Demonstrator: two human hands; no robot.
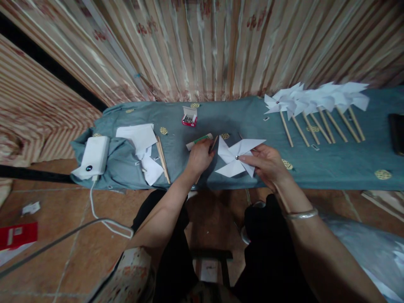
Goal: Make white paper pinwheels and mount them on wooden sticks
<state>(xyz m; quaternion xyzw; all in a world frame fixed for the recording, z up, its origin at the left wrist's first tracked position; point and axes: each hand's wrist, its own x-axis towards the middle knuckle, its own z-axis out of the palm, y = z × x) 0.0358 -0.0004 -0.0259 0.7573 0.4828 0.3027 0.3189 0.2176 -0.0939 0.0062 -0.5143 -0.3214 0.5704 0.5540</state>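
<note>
My right hand [267, 163] pinches a white paper pinwheel [232, 167] above the cloth, its thumb beside the shiny pin [237, 158] at the centre. My left hand [201, 158] is closed around a thin wooden stick [216, 142], whose tip shows past the fingers; most of it is hidden by the hand. Just behind that hand lies a green and white strip-like object [199, 141], partly covered. Farther back stands a small red box [190, 121] with its lid up and small metal pins inside.
Several finished pinwheels [318, 99] on sticks lie in an overlapping row at right. To the left are paper sheets [137, 136], loose wooden sticks [162, 160] and a white power bank [94, 155] with a cable. A dark object [396, 134] sits at the right edge. Behind hangs a curtain [202, 50].
</note>
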